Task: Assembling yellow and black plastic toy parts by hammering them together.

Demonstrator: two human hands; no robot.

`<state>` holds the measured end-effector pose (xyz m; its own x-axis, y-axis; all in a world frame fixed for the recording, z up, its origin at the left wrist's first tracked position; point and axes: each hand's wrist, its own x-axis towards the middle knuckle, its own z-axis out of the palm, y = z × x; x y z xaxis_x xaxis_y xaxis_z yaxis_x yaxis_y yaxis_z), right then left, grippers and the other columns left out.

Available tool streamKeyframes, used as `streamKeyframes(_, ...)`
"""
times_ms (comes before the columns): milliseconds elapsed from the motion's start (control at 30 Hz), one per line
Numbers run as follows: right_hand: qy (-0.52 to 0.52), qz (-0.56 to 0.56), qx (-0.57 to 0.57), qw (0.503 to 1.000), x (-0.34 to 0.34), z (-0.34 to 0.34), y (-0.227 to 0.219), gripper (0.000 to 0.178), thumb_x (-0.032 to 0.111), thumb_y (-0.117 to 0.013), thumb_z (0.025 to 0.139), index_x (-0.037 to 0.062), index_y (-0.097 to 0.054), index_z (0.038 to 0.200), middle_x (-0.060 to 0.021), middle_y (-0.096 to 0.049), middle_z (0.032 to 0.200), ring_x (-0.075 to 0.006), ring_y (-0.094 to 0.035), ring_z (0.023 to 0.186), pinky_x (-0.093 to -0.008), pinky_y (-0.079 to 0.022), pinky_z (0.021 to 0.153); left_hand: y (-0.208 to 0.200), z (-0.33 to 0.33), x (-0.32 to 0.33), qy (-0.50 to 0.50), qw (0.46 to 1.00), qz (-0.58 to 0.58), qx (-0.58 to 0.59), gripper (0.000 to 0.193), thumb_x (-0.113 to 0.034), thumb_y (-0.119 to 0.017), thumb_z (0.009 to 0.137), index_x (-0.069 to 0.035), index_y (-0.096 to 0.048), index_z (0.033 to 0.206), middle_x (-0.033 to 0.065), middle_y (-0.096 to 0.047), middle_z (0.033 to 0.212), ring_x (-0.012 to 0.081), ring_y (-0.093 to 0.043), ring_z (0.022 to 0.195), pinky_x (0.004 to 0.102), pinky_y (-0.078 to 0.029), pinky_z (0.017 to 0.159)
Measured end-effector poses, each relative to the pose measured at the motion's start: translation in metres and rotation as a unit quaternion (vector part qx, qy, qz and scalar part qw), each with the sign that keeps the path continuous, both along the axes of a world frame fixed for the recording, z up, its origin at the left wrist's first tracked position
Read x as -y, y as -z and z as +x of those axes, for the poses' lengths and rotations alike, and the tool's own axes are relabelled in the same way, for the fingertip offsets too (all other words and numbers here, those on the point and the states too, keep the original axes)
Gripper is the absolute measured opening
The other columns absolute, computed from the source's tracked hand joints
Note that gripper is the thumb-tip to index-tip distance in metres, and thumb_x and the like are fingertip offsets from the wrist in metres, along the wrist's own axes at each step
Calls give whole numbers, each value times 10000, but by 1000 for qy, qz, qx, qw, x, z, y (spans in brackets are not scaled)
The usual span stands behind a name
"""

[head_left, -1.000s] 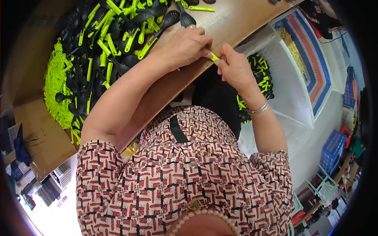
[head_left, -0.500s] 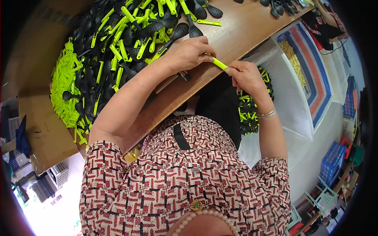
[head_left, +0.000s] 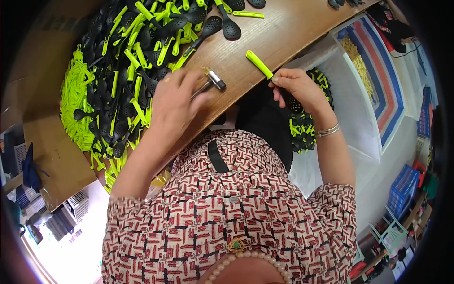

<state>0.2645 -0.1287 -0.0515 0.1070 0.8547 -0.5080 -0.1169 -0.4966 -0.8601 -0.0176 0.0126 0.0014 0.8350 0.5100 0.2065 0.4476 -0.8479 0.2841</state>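
Perforated spoon [head_left: 260,65] in our right hand [head_left: 299,89], gripped around the neck, points its green handle out over the counter [head_left: 283,35]; we would do well to hold that neck firmly and the handle steady. Our left hand [head_left: 177,99] blurs beside the hammer [head_left: 216,79], so we cannot tell whether its fingers hold it. Heaped spoons [head_left: 140,54] and loose green handles [head_left: 74,113] crowd the left side and may hinder that hand.

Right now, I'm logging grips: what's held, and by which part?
The right hand holds a perforated spoon near its neck; left hand too blurred to tell.
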Motion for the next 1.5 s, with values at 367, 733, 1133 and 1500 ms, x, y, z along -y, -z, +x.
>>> streamKeyframes(367,25,-3,-12,1000,-4,-13,-4,219,161,-566,1014,-33,-646,953,-117,-698,733,-184,-675,575,-268,-525,568,0,-12,17,-69,992,-83,63,128,-111,-682,923,-62,-647,1035,113,-652,918,292,-660,778,395,-502,700)
streamKeyframes(733,32,4,3,999,-6,-16,1,211,151,-573,1001,-28,-646,916,-117,-695,706,-176,-658,530,-257,-500,524,5,24,27,18,985,-68,155,156,-79,-654,947,-46,-632,1097,180,-666,920,345,-675,784,399,-529,670)
streamKeyframes(1133,37,-6,-44,998,-9,-8,0,203,135,-572,988,-42,-636,913,-139,-690,710,-196,-657,523,-277,-504,509,22,22,1,-54,995,-13,78,159,-139,-677,947,-49,-694,1077,166,-710,1003,341,-702,860,382,-561,746)
streamKeyframes(1500,72,10,-262,962,10,8,27,214,161,-570,1003,-39,-637,967,-153,-697,722,-217,-667,506,-274,-555,478,24,-34,6,-105,992,66,36,202,-156,-760,865,-70,-705,1040,113,-640,894,320,-618,788,413,-493,706)
